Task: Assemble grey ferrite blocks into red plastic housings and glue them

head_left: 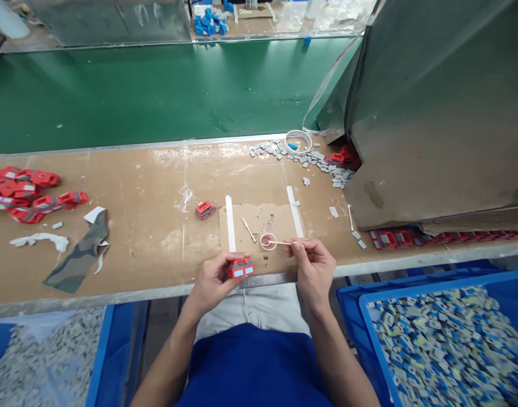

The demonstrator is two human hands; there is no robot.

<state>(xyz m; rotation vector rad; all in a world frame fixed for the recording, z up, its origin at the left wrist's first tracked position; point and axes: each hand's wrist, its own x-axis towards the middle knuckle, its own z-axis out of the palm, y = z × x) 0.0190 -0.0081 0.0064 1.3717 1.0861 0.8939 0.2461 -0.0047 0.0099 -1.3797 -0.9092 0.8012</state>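
Note:
My left hand (214, 281) grips a red toy vehicle body (241, 268) with pale blue windows, close to the table's front edge. Pinched in my right hand (314, 265) is a thin pale stick (280, 243); its far end reaches into a small round cup (268, 242) with pinkish contents. Behind the cup, on a taped-down cardboard sheet (242, 212), lies another pale stick (249, 230) among dark specks. To the left of that sheet rests a second red vehicle body (205, 210).
Several red bodies (25, 192) are heaped at the left, near a camouflage cloth strip (78, 254). Small grey pieces (301, 157) lie around a tape roll (298, 142). A large box-like panel (437, 124) borders the right side. Blue bins of parts (371, 328) stand below the table.

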